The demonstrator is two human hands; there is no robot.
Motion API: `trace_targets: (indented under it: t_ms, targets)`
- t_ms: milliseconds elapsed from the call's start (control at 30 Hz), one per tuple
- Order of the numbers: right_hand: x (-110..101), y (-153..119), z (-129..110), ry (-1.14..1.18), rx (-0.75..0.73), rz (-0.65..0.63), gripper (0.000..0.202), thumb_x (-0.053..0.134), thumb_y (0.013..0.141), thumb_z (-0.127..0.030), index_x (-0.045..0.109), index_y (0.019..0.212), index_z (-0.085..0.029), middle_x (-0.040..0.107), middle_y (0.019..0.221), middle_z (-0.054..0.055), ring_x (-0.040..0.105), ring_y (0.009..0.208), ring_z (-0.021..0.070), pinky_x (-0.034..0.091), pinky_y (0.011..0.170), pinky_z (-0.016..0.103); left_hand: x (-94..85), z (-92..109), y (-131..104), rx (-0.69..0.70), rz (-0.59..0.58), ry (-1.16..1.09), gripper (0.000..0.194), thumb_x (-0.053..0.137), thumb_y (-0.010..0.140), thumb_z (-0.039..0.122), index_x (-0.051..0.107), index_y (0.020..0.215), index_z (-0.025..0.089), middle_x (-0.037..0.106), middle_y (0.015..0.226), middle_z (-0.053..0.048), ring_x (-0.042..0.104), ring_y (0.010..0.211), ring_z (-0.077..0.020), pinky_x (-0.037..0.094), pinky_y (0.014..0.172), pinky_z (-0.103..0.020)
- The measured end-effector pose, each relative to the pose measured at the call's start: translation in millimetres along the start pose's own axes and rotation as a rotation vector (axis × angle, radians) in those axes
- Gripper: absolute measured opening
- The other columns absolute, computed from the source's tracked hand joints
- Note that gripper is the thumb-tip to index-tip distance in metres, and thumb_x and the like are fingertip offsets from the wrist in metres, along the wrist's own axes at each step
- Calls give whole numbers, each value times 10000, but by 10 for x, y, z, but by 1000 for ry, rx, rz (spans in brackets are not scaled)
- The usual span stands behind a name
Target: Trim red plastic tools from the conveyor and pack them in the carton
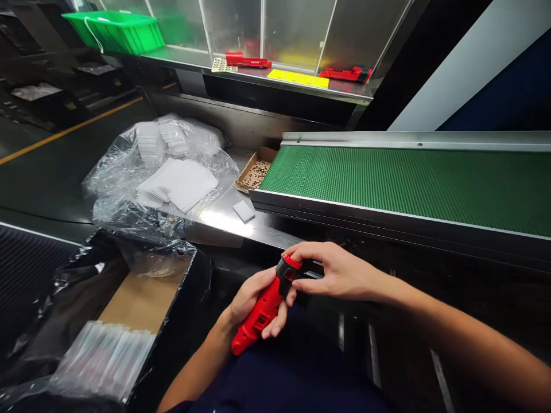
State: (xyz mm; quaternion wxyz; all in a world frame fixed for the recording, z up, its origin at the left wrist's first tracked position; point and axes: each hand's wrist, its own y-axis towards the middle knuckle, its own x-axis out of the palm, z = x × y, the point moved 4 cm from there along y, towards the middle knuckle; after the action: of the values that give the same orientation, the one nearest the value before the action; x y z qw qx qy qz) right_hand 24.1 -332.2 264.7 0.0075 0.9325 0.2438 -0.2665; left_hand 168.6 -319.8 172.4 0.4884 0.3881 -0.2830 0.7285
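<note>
Red tool body (259,317) in the left hand (245,298), just in front of the person's dark clothing.

Left fingers and thumb are clamped around it, its black collar (283,273) tilted up and away; the right hand (331,268) touches that end with thumb and fingertips, though whether they grip it I cannot tell. Beyond, on a steel table (215,221), a small white pad (244,211) lies near a cardboard tray (246,187) beside a green belt (387,189). White sheets (189,184) rest on clear plastic (114,169) to the left.
</note>
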Motion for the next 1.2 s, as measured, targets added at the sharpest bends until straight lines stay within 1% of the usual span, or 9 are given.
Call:
trace_targets:
  t_ms: [167, 367, 667, 733, 867, 967, 1067, 1133, 1200]
  targets:
    - [50, 10, 36, 48, 66, -62, 82, 636, 792, -209, 699, 817, -164, 702, 1113, 45, 645, 1017, 207, 487, 875, 284, 27, -35, 4, -33, 1, 29, 529, 360, 1002, 499, 627, 890, 56, 638, 548, -112, 504, 313, -133, 358, 292, -160]
    - [59, 21, 57, 121, 134, -93, 138, 622, 796, -221, 682, 696, -147, 701, 1131, 50, 653, 969, 204, 489, 840, 276, 34, -46, 0, -73, -3, 35, 534, 411, 979, 521, 637, 875, 49, 642, 545, -125, 516, 314, -142, 367, 288, -163]
    - [134, 46, 87, 45, 174, -10, 158, 547, 824, -173, 678, 735, -173, 712, 783, -9, 637, 726, 147, 472, 669, 232, -7, -15, 5, -40, 44, 93, 523, 365, 998, 522, 612, 895, 72, 637, 539, -101, 509, 311, -138, 371, 300, -166]
    - [166, 79, 126, -18, 170, 54, 157, 540, 818, -175, 685, 758, -178, 714, 768, 4, 630, 722, 152, 462, 659, 238, -43, 17, 12, 3, 82, 135, 482, 365, 1007, 496, 602, 897, 91, 640, 552, -83, 526, 325, -137, 393, 315, -163]
    - [204, 127, 163, -209, 167, 208, 104, 569, 781, -182, 666, 745, -188, 722, 824, 49, 621, 752, 183, 450, 698, 285, -107, 74, 12, 70, 157, 198, 413, 387, 1013, 450, 594, 897, 112, 629, 566, -54, 558, 361, -138, 425, 337, -162]
    - [204, 110, 160, -245, 154, 182, 83, 600, 763, -193, 644, 832, -184, 716, 883, 60, 631, 818, 210, 463, 774, 330, -112, 74, 7, 57, 139, 178, 391, 383, 1015, 434, 580, 912, 113, 628, 565, -53, 544, 349, -134, 418, 332, -159]
    - [141, 61, 170, -190, 107, 99, 292, 663, 729, -236, 595, 1007, -181, 698, 1001, 80, 637, 913, 236, 489, 820, 358, -117, 66, 16, 56, 125, 102, 392, 373, 1016, 436, 569, 930, 108, 640, 582, -67, 525, 329, -127, 400, 315, -152]
    - [53, 41, 206, -174, 93, 93, 380, 688, 728, -251, 557, 1078, -187, 686, 1068, 95, 642, 964, 245, 501, 841, 369, -131, 62, 40, 58, 117, 50, 417, 356, 1017, 447, 574, 942, 99, 645, 582, -81, 516, 319, -126, 389, 303, -149]
    - [-56, 48, 242, -163, 56, 135, 285, 680, 772, -264, 562, 1023, -201, 690, 1101, 96, 654, 990, 239, 502, 859, 365, -149, 61, 76, 53, 102, 14, 460, 345, 1016, 464, 591, 932, 85, 642, 566, -91, 519, 321, -131, 392, 299, -151]
